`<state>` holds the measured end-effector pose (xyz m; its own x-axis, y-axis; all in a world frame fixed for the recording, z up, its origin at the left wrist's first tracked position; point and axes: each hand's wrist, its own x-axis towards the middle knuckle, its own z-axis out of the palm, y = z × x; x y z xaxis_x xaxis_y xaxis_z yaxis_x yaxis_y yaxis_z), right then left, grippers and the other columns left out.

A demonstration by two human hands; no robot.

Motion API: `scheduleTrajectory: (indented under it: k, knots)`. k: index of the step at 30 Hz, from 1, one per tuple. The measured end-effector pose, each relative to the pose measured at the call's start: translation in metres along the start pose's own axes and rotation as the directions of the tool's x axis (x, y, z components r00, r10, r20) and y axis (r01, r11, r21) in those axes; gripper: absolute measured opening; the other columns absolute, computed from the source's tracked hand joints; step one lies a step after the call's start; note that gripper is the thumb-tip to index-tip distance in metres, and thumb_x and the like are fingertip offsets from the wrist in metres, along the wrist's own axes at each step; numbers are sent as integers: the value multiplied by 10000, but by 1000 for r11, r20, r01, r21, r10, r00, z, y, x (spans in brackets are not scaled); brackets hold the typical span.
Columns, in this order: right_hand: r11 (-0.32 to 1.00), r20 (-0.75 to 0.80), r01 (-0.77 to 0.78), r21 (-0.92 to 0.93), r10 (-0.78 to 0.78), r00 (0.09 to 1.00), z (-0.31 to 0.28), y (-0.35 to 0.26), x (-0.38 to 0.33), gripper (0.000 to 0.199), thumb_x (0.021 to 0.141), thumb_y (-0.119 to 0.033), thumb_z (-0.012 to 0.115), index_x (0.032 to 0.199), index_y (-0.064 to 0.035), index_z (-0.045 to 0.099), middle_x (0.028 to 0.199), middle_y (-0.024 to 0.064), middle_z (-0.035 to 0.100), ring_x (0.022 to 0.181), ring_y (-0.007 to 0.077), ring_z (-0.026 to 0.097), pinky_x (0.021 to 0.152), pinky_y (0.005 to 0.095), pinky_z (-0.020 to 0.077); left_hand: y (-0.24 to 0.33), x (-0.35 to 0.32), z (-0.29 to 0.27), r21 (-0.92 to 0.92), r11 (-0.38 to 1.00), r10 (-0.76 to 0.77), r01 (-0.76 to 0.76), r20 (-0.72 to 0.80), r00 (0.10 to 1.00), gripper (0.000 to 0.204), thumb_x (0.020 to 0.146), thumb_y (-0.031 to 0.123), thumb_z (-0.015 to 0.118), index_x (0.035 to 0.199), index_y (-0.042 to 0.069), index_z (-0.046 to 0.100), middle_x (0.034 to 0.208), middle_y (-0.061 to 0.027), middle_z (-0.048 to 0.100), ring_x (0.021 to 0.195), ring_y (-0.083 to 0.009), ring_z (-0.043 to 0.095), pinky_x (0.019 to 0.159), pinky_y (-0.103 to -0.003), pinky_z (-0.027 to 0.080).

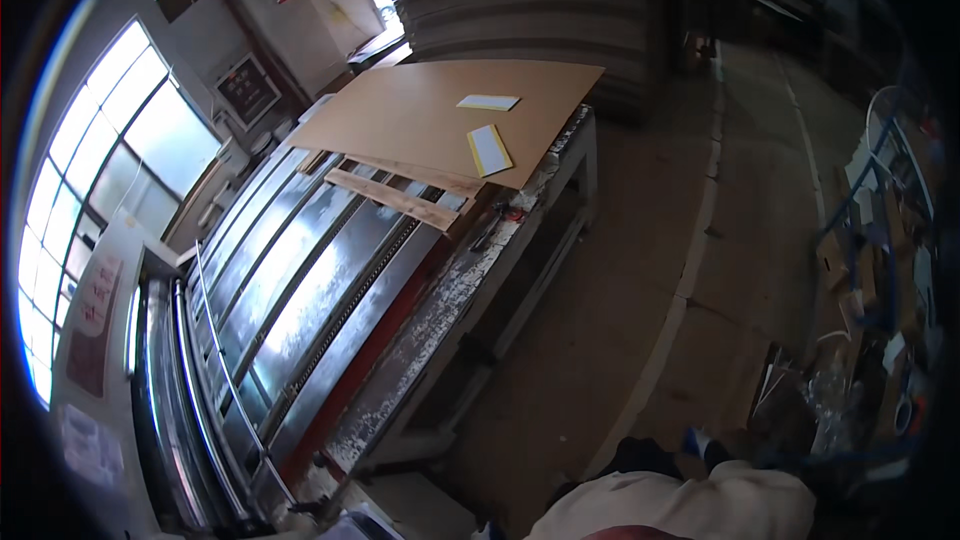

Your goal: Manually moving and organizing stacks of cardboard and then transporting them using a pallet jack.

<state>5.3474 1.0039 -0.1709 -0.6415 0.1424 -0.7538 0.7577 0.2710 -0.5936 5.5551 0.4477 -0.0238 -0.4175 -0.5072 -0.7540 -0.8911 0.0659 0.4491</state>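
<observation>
**Brown sheet with two cards, on the far end of a roller machine**

Hands: neither shows; how far open they are, and whether they grip anything, the view does not reveal.

Progress: the sheet is laid out and both cards lie loose-looking on top, at differing angles. Placing thus appears done; whether the cards are fastened is unclear. No handling is visible, so any fixing or feeding of the sheet would seem left.

Contents, near to far:

- Garment (680, 505): pale beige cloth, softly creased, at the lower edge.
- Rollers (180, 400): long polished cylinders, at the machine's near left end.
- Rod (225, 350): thin, pale, crossing beside the rollers.
- Frame (410, 375): white paint, flaking and mottled, along the machine's right side.
- Bed (310, 260): smooth, reflective metal panels divided by dark slots.
- Slats (390, 200): flat lengths of raw wood, just before the sheet.
- Cards: two white rectangles edged in yellow, one nearer (490, 150), one farther (488, 102), apart from each other.
- Sheet (400, 110): broad, flat, matte brown, apparently cardboard; it covers the bed's far end.
- Stack (520, 10): many thin grey-brown layers, slightly wavy, beyond the sheet.
</observation>
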Motion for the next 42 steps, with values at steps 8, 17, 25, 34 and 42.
scheduleTrajectory:
  k: [8, 17, 25, 34, 42]
  knots:
    - [985, 29, 48, 164, -54, 998, -84, 6, 90, 242, 859, -337, 522, 942, -110, 521, 805, 73, 566, 696, 229, 569, 559, 402, 455, 28, 1, 122, 308, 949, -77, 63, 35, 996, 669, 803, 632, 392, 1041, 45, 608, 963, -263, 595, 903, -312, 594, 783, -416, 429]
    - [797, -50, -13, 604, 54, 997, -183, -146, 110, 164, 862, -306, 532, 867, -143, 508, 707, 56, 527, 520, 215, 543, 437, 348, 455, 168, 52, 234, 322, 886, 349, -334, 13, 937, 414, 792, 454, 599, 859, 51, 668, 767, -63, 671, 695, -181, 636, 603, -334, 474]
    - [605, 39, -65, 793, 56, 998, -224, -86, 172, 253, 895, -391, 428, 752, -188, 476, 615, 15, 435, 512, 191, 463, 468, 355, 407, 420, 46, 304, 407, 896, 108, -179, 192, 975, 414, 787, 456, 605, 928, 74, 682, 813, -70, 674, 740, -192, 639, 656, -306, 483]
    - [108, -191, 166, 980, 290, 938, -313, -197, 179, 231, 876, -351, 461, 760, -150, 458, 551, 42, 426, 428, 200, 423, 398, 316, 372, 687, 178, 418, 581, 337, 218, -741, 717, 662, 472, 852, 506, 462, 871, 65, 631, 659, -74, 612, 552, -212, 602, 583, -341, 484]
    - [287, -226, 155, 945, 233, 946, -355, -247, 264, 269, 901, -347, 400, 857, -87, 453, 707, 54, 492, 530, 210, 468, 439, 321, 369, 966, 155, 572, 361, 532, 506, -766, 589, 630, 486, 820, 533, 486, 759, 76, 641, 639, -46, 608, 611, -191, 596, 590, -319, 456]
